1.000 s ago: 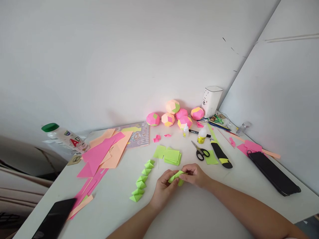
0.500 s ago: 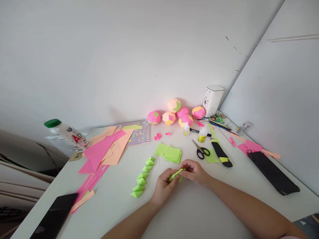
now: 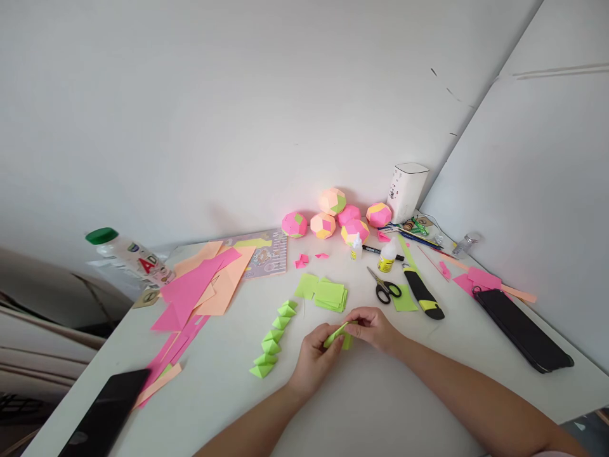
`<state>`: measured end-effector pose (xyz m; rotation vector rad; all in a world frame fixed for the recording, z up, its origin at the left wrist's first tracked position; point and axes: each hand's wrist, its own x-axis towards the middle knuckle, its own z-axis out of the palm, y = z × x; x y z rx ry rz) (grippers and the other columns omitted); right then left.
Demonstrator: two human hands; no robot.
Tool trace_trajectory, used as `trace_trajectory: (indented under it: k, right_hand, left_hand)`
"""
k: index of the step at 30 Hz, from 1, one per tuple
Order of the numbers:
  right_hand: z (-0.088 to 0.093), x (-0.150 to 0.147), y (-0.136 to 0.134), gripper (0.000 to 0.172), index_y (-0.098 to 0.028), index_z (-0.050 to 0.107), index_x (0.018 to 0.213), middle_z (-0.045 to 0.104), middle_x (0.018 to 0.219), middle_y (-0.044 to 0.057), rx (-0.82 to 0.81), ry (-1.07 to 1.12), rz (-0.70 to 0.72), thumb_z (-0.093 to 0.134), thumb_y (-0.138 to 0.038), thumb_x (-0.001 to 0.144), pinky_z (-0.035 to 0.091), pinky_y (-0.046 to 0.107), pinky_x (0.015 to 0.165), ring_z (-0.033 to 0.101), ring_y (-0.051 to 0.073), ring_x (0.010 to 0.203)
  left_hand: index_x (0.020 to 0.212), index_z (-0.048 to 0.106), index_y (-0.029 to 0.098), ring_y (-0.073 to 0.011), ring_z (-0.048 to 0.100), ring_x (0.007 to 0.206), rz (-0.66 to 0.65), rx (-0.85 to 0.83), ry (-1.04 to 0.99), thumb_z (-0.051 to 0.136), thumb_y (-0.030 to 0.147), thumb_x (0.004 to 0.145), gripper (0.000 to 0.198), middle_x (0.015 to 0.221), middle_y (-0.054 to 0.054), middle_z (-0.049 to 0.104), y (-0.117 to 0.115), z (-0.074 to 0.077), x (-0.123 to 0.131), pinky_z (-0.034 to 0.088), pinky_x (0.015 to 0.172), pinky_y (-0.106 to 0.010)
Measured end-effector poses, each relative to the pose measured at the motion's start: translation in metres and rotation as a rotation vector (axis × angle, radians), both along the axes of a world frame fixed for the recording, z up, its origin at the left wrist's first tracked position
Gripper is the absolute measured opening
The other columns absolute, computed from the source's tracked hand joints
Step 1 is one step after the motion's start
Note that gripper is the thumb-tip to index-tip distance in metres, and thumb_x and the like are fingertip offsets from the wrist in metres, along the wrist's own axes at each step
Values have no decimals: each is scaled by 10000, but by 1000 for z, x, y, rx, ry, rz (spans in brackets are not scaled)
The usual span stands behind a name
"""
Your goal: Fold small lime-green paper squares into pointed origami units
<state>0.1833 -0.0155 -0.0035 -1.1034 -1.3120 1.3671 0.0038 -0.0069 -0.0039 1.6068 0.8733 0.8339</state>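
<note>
Between my two hands is a folded piece of green paper (image 3: 336, 336), held just above the table. My left hand (image 3: 314, 358) pinches its left end with thumb and fingers. At the other end, my right hand (image 3: 373, 327) grips it with thumb and forefinger; part of the paper is hidden behind the fingers. A stack of green paper squares (image 3: 329, 296) lies just beyond my hands. To the left runs a row of folded green paper pieces (image 3: 271, 346), pointed like small pyramids.
Scissors (image 3: 387, 292), a black-and-yellow cutter (image 3: 422, 292) and a glue bottle (image 3: 387, 259) lie or stand beyond my right hand. Faceted paper balls (image 3: 323, 225) sit against the wall. Pink sheets (image 3: 193, 285), a plastic bottle (image 3: 130, 257) and a black tablet (image 3: 107, 412) are at left; a black case (image 3: 523, 330) at right.
Both hands stay in nearly the same place with the green paper between them. The right fingers have shifted slightly along it, and a little more of its lower flap shows.
</note>
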Motion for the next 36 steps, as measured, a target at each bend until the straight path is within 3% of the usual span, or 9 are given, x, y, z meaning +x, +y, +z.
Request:
trace_trajectory:
  k: [12,19,23,27,30,36]
  right_hand:
    - [3,0,0,236,-140,696,768,631,690,32,-37,55,-5,711,-364,694,452,250,596,551,130,635]
    - [3,0,-1,245,-139,661,758,576,653,8,-91,79,-46,675,-382,732,411,222,528,503,105,580]
    - [6,-2,-5,232,-156,588,780,502,620,-24,-38,-1,-42,610,-387,795,378,197,488,446,81,532]
    - [5,-5,-7,245,-175,586,925,609,789,24,86,-96,-7,622,-375,787,443,228,571,543,117,647]
    - [2,-5,-5,255,-163,650,912,661,864,69,142,-172,-7,611,-384,793,481,282,647,601,167,748]
    - [-4,-3,-2,258,-160,692,854,671,761,55,116,-168,-99,638,-397,767,474,267,582,589,149,653]
  left_hand:
    - [949,684,173,-179,558,742,3,-46,-11,545,382,820,282,804,-50,651,-2,4,1,449,682,-284]
    - [969,623,152,-139,550,650,80,-246,-145,604,413,778,325,795,-45,650,-2,-1,2,441,579,-239]
    - [946,606,153,-126,544,620,102,-300,-193,618,423,767,324,758,-33,638,0,-3,3,435,563,-230]
    - [946,625,147,-146,567,679,43,-289,-186,615,423,770,327,792,-51,649,-1,-2,4,451,607,-247]
    - [949,618,152,-138,556,674,46,-281,-188,628,424,756,334,797,-48,641,-1,-2,4,445,603,-241]
    - [1013,582,161,-81,424,521,123,-294,-153,662,451,708,429,609,40,511,-1,-3,5,338,487,-194]
